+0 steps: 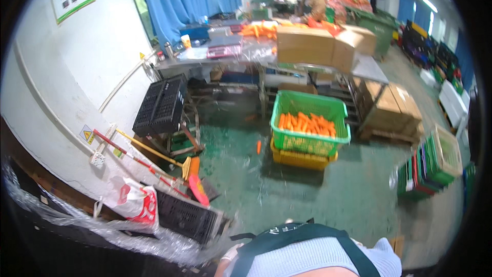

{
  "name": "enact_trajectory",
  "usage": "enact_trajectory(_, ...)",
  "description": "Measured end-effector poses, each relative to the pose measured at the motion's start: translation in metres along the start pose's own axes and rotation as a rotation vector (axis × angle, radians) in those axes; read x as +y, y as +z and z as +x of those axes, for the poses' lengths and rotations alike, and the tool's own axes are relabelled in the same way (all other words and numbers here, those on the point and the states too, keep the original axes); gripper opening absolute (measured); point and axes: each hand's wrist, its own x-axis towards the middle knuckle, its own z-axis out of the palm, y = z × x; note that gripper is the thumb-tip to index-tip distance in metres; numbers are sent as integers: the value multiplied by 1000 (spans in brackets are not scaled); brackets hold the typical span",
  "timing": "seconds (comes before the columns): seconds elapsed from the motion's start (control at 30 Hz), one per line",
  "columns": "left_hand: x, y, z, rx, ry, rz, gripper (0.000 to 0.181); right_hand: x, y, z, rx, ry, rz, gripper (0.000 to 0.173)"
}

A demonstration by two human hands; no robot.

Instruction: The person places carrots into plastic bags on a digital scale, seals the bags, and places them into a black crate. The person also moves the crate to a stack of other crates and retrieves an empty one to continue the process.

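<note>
My left hand (231, 252), in a pale glove, is partly visible at the bottom beside my dark green apron (296, 234). My body and the picture's edge hide its fingers, so its grip is unclear. My right hand is out of view. On the floor before me stands a green plastic basket (307, 144) holding several orange carrots (305, 125). Beneath it is a yellow plastic crate (300, 159). A single carrot (258, 147) lies on the green floor to the left of this stack. The plastic wrap (173, 244) near my left hand is crumpled along the dark ledge.
Ahead runs a metal worktable (369, 68) bearing cardboard boxes (305, 44), carrots and scales. Behind it works a person (316, 5) in a blue cap. Stacked crates (426, 165) stand right; black crates (161, 104), a yellow-handled broom (150, 148) and a plastic bag (134, 204) are left.
</note>
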Motion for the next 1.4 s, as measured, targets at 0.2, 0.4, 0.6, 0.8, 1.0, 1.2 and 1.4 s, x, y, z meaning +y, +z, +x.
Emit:
enact_trajectory(0.2,70,-65,133,186,99,-25,55,-78,-288,251,600,-289,195,20)
enact_trajectory(0.4,51,-219,170,567,-465,-15,57,-308,-545,397,609,-387,584,35)
enact_trajectory(0.6,99,-427,258,633,-497,5,60,-328,-555,524,512,-577,-2,13)
enact_trajectory(0.8,149,-635,386,801,-292,150,59,-249,-547,614,-19,-401,-522,36)
enact_trajectory(1.0,133,-801,527,1090,-207,-121,60,-338,-674,744,-97,-367,-344,36)
enact_trajectory(1.2,165,-896,603,1047,-526,-20,67,-493,-838,899,123,-1040,-712,37)
enact_trajectory(1.4,95,-962,640,1188,-686,199,62,-763,-948,858,-71,-541,469,37)
